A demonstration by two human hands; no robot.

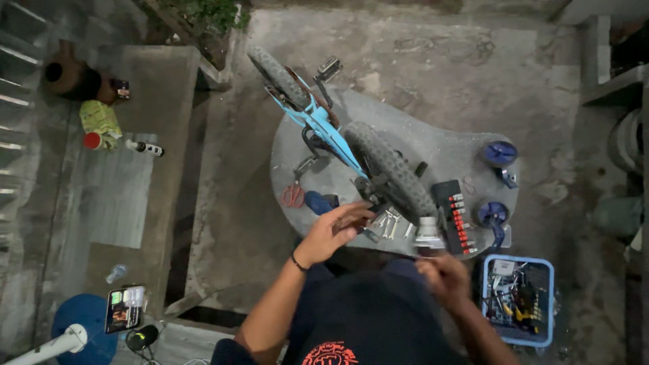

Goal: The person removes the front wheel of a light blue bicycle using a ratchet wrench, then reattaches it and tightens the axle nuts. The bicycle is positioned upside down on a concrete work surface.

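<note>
A small light-blue bicycle lies upside down on a grey slab, its knobby rear tyre nearest me. My left hand reaches to the axle area beside that tyre, fingers curled around a small dark part; what it grips is unclear. My right hand is close to my body, fingers closed on something small below a white tub. Several wrenches lie on the slab between my hands.
A black socket set with red pieces lies right of the tyre. Two blue training wheels sit on the slab's right side. A blue crate of tools stands at lower right. Red scissors lie left. A phone rests at lower left.
</note>
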